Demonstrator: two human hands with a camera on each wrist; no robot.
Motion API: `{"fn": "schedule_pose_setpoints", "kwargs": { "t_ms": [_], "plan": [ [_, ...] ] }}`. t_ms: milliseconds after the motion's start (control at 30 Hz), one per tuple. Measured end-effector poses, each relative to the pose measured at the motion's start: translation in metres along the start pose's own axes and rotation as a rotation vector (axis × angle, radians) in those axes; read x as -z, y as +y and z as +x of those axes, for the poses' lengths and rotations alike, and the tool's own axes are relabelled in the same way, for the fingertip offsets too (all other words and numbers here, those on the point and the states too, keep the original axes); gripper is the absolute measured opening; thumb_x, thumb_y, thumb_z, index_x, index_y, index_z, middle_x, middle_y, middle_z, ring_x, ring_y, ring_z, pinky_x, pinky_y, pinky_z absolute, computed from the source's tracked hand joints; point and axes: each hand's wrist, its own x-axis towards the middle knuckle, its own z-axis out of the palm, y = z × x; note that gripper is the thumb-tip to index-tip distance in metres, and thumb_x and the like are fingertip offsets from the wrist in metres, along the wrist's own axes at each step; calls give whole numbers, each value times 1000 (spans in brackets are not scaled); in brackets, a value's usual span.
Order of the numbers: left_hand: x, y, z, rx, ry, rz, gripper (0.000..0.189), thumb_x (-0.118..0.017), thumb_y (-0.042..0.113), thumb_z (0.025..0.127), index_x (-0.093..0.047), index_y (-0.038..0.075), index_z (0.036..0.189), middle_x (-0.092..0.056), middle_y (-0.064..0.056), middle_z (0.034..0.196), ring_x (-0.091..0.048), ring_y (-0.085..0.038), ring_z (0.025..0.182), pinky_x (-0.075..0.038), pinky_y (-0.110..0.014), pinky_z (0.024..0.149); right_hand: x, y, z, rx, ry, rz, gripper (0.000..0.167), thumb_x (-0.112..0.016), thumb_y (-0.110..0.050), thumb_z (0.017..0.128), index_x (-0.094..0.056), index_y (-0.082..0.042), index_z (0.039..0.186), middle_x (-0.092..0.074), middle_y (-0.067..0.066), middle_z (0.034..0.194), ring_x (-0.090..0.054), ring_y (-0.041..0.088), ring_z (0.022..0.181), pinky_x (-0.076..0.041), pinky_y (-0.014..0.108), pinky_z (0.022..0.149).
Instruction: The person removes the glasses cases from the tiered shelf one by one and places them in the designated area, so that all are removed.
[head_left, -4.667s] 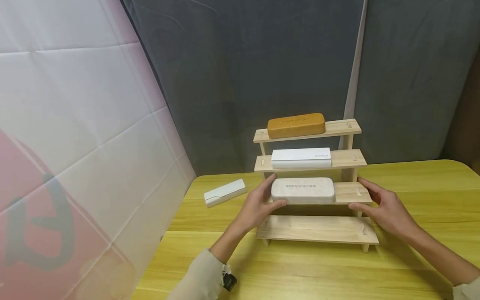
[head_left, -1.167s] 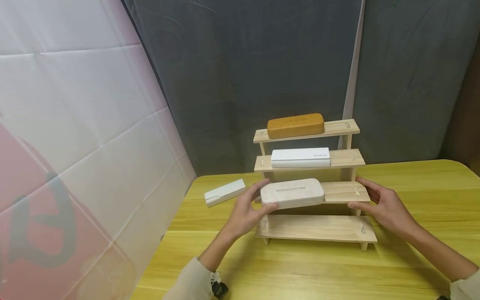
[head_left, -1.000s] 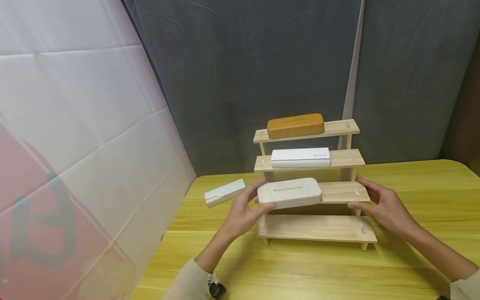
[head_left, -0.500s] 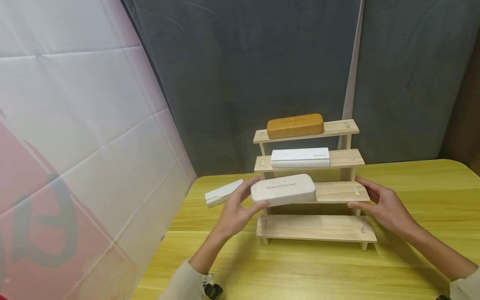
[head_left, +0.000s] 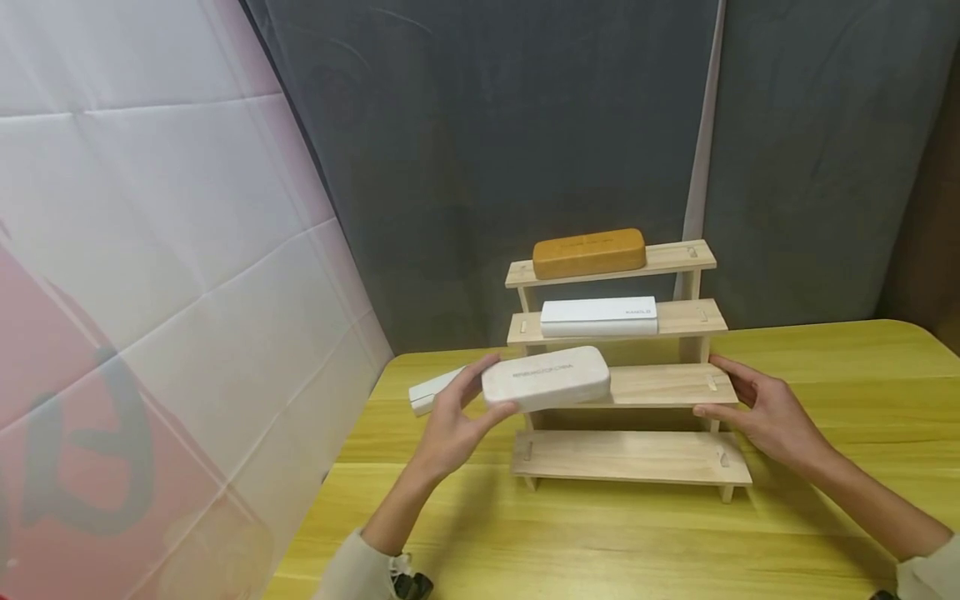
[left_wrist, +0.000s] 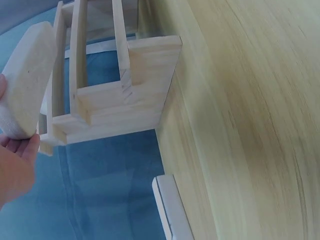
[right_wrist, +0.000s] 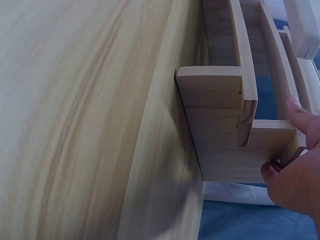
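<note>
In the head view my left hand [head_left: 452, 429] grips the left end of a whitish glasses case [head_left: 547, 377] with dark lettering, thumb in front and fingers behind. The case is slightly tilted and held off the tiered wooden rack [head_left: 630, 455], in front of the left part of its second tier from the bottom. My right hand [head_left: 776, 415] pinches the right end of that same tier; the right wrist view shows the thumb [right_wrist: 299, 116] on top and a curled finger below. A white glasses case [head_left: 598, 317] lies on the tier above, and an orange-brown glasses case [head_left: 589, 253] on the top tier.
Another slim white case [head_left: 429, 393] lies on the yellow wood-grain table [head_left: 600, 546] left of the rack, partly hidden by my left hand. A dark grey curtain [head_left: 480, 167] hangs behind, and a white printed cloth [head_left: 165, 200] stands along the left.
My left hand has lifted the whitish glasses case off the second tier and moved it left and slightly up, tilting it. The right hand has kept its hold on the rack.
</note>
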Motion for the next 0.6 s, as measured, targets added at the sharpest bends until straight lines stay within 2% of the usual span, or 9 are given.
{"fn": "schedule_pose_setpoints", "kwargs": {
  "t_ms": [267, 467, 600],
  "plan": [
    [13, -7, -6, 1, 35, 11, 71, -85, 9, 92, -52, 3, 154, -59, -18, 151, -58, -29, 138, -44, -48, 117, -1, 1, 0, 12, 3, 0, 85, -85, -10, 91, -38, 11, 158, -38, 37, 160, -40, 54, 141, -39, -1, 93],
    [23, -12, -12, 13, 49, 11, 70, -85, 10, 92, -53, 6, 155, -59, -13, 152, -58, -28, 139, -44, -53, 116, 0, 1, 0, 10, 1, -1, 85, -85, -11, 92, -37, 11, 158, -38, 37, 159, -40, 55, 140, -39, -1, 93],
    [30, -17, -15, 13, 54, 13, 70, -84, 8, 93, -51, 3, 155, -60, -13, 151, -57, -30, 139, -44, -56, 115, 0, 0, 0, 4, 0, -2, 85, -85, -11, 92, -37, 11, 158, -38, 37, 159, -40, 57, 140, -38, -1, 93]
  ]
}}
